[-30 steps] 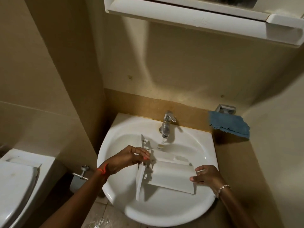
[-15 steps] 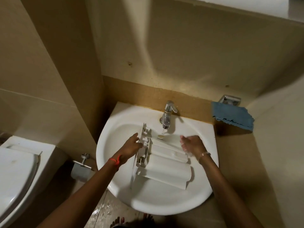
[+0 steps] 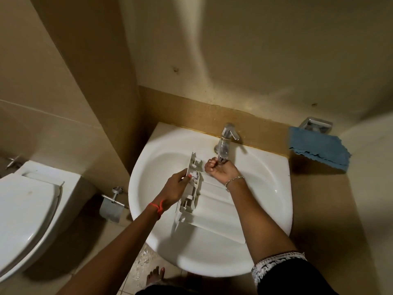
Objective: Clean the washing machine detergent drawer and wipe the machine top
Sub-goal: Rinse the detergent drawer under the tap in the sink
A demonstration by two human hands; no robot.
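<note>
Sink (image 3: pixel 274 201) holds detergent drawer (image 3: pixel 214 211), left hand (image 3: pixel 174 188) gripping it, right hand (image 3: pixel 222 170) gripping tap (image 3: pixel 224 143).

White detergent drawer (image 3: pixel 214 207) lies inside sink basin (image 3: pixel 265 188).

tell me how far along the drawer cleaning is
Done: the detergent drawer is out of the machine and lying in the sink. In hand: the left hand grips its front panel while the right hand curls round the tap. Left: rinsing the drawer, then wiping the machine top; the blue cloth hangs untouched and the machine is out of view.
</note>
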